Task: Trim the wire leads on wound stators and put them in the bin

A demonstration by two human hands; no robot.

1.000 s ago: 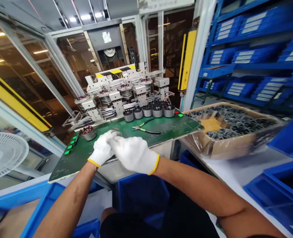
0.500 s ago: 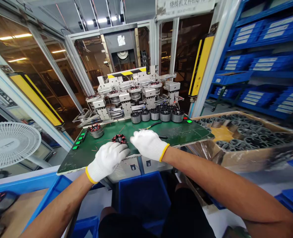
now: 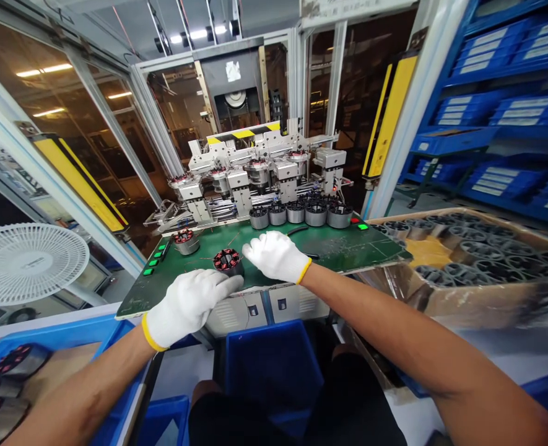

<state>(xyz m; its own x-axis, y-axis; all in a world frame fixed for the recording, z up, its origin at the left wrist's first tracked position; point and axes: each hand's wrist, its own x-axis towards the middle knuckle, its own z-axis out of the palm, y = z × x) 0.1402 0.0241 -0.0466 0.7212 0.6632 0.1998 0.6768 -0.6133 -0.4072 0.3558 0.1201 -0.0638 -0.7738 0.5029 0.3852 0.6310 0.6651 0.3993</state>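
Note:
A motor stator (image 3: 228, 259) wound with reddish coils stands upright near the front edge of the green worktop. My left hand (image 3: 191, 302), in a white glove with a yellow cuff, curves its fingers round the stator's left and near sides; the thumb is mostly hidden. Just to the right of the stator is my right hand (image 3: 276, 255), gloved too, its fingertips pinched together. Whatever lies in that pinch is too small or hidden to make out. Behind the right hand, pliers with dark handles (image 3: 298, 230) lie on the worktop, partly covered.
Another wound stator (image 3: 187, 242) stands at the left, by green-lit buttons (image 3: 154, 262). Several bare stator cores (image 3: 295, 212) line the back below the winding machine (image 3: 239, 179). A carton (image 3: 459, 297) of cores is right; blue bins (image 3: 274, 365) are below. A fan (image 3: 32, 263) stands left.
My left hand has drawn back slightly left and down, showing more of the stator's top and wall. My right hand stays pinched beside it. The view has shifted a little.

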